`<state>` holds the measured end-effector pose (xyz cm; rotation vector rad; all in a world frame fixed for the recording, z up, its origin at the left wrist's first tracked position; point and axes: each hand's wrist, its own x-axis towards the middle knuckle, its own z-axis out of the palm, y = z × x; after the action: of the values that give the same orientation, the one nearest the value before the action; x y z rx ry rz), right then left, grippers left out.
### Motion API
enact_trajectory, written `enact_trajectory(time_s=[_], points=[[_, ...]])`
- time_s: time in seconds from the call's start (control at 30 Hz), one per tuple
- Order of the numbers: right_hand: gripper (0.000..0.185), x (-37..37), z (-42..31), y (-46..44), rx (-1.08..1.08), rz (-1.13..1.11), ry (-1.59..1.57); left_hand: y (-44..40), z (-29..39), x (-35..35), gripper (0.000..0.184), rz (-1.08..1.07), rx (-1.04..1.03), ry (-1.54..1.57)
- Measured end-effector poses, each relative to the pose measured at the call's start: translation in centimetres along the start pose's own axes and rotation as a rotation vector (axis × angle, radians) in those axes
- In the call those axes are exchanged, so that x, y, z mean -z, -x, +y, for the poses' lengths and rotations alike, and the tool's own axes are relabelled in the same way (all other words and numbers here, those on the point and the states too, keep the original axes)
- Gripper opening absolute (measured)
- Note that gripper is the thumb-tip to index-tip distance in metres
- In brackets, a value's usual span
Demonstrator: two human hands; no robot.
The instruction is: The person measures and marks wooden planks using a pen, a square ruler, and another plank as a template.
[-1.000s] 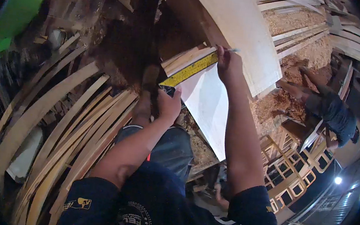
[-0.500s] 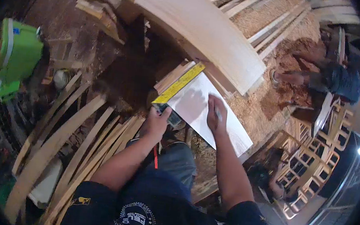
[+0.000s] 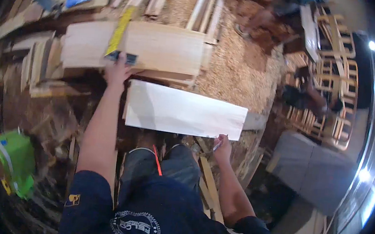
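My left hand (image 3: 117, 70) grips the dark stock of a try square (image 3: 120, 30) with a yellow blade. The square lies over a wide pale plank (image 3: 167, 49), its blade pointing away from me. Closer to my knees is a smaller whitish board (image 3: 183, 110), with the shadow of my arm across its left part. At that board's near right edge, my right hand (image 3: 223, 149) is closed on a thin marking pencil or pen (image 3: 217, 145); which one I cannot tell.
Sawdust and shavings (image 3: 227, 75) cover the ground beyond the boards. Wood strips (image 3: 204, 8) lie at the back, and a green plastic container (image 3: 14, 159) is at the left. Another person (image 3: 311, 93) works near slatted wooden frames (image 3: 336, 77) on the right.
My left hand has carried the try square off the whitish board, up and left over the wide plank. My right hand has moved to the whitish board's near edge. The view has turned.
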<state>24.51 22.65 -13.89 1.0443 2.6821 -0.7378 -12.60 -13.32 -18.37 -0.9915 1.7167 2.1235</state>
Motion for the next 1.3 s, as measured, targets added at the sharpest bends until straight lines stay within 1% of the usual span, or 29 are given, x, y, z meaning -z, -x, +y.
enact_trajectory(time_s=[0.03,0.07,0.1,0.13,0.17,0.2,0.23,0.27,0.33,0.37,0.43,0.47,0.5,0.53,0.6,0.63,0.73,0.77,0.8,0.83,0.87,0.9,0.93,1.0,1.07,1.13,1.17,1.27,1.3], points=[[0.032,-0.1,0.3,0.4,-0.042,0.021,0.004,-2.6,-0.7,2.0,0.048,-0.046,-0.008,-0.245],[0.034,-0.5,1.5,0.2,-0.082,0.043,0.006,-2.3,-1.2,2.3,0.056,0.203,-0.346,-0.834],[0.037,-0.8,3.0,0.1,-0.083,0.109,0.011,1.8,0.1,1.5,0.061,0.269,-0.377,-0.871],[0.038,-0.7,4.0,-0.4,-0.138,0.15,0.017,-0.9,-4.0,3.9,0.059,0.262,-0.486,-0.924],[0.038,-0.5,5.0,-1.2,-0.19,0.186,0.023,2.6,-3.8,3.5,0.055,0.262,-0.54,-0.932],[0.039,-0.4,6.1,-2.2,-0.24,0.215,0.029,4.1,-4.8,4.3,0.053,0.139,-0.408,-0.907],[0.04,-0.3,8.0,-3.3,-0.202,0.241,0.075,4.8,-7.7,6.2,0.056,0.119,-0.532,-1.089],[0.04,-0.6,9.9,-4.7,-0.243,0.231,0.024,5.3,-10.2,8.0,0.06,0.039,-0.532,-1.168],[0.042,-1.0,13.1,-8.1,-0.306,0.211,-0.076,9.0,-11.2,7.7,0.061,-0.111,-0.374,-1.138],[0.045,-0.2,12.9,-9.4,-0.266,0.222,-0.039,10.8,-10.8,7.0,0.063,-0.204,-0.309,-1.101],[0.05,2.6,12.3,-11.9,-0.179,0.258,0.033,12.1,-12.7,5.3,0.069,0.056,-0.427,-1.24],[0.054,2.7,12.5,-12.8,-0.255,0.19,0.018,12.3,-13.6,4.8,0.071,0.199,-0.479,-1.298],[0.059,2.6,12.9,-13.8,-0.325,0.12,0.004,13.1,-12.4,3.2,0.082,0.165,-0.303,-1.317],[0.064,2.5,13.2,-14.7,-0.391,0.047,-0.011,13.1,-12.7,2.8,0.084,0.195,-0.322,-1.335],[0.073,2.6,13.6,-15.3,-0.381,-0.027,-0.04,13.1,-13.5,2.7,0.089,0.266,-0.35,-1.37],[0.077,2.7,13.2,-15.3,-0.368,-0.073,-0.05,13.7,-13.7,2.2,0.091,0.257,-0.314,-1.385],[0.078,4.2,13.8,-14.8,-0.253,-0.118,-0.075,15.9,-16.1,2.4,0.098,0.318,-0.193,-1.41],[0.074,4.5,14.6,-15.5,-0.22,-0.157,-0.079,16.2,-18.0,3.3,0.099,0.324,-0.286,-1.441],[0.069,4.8,16.4,-15.9,-0.213,-0.222,-0.136,17.4,-18.7,2.9,0.101,0.357,-0.245,-1.418],[0.065,4.8,18.5,-16.9,-0.231,-0.318,-0.23,18.1,-19.4,2.9,0.102,0.346,-0.249,-1.347],[0.06,4.7,20.8,-17.7,-0.316,-0.432,-0.401,19.5,-17.4,1.9,0.103,0.278,-0.182,-1.279],[0.056,5.5,22.2,-17.7,-0.381,-0.449,-0.543,19.8,-18.0,1.9,0.101,0.333,-0.224,-1.259],[0.052,6.4,23.2,-17.2,-0.434,-0.456,-0.643,20.0,-16.8,1.8,0.1,0.294,-0.18,-1.22],[0.049,11.5,19.4,-13.6,-0.351,-0.303,-0.703,19.5,-16.4,2.2,0.098,0.273,-0.127,-1.197],[0.044,15.9,17.1,-13.1,-0.26,-0.49,-0.621,19.6,-15.4,2.9,0.089,0.214,-0.164,-1.172],[0.045,19.8,11.9,-11.5,-0.254,-0.522,-0.518,20.4,-13.8,3.0,0.083,0.13,-0.23,-1.125],[0.045,20.4,9.8,-10.8,-0.252,-0.53,-0.466,20.1,-14.3,3.2,0.076,0.17,-0.214,-1.132],[0.045,19.1,6.4,-10.2,-0.143,-0.527,-0.684,17.6,-16.6,5.7,0.075,0.248,-0.341,-1.115],[0.045,18.5,4.2,-9.8,-0.117,-0.529,-0.703,17.7,-15.6,5.9,0.073,0.241,-0.279,-1.147]])
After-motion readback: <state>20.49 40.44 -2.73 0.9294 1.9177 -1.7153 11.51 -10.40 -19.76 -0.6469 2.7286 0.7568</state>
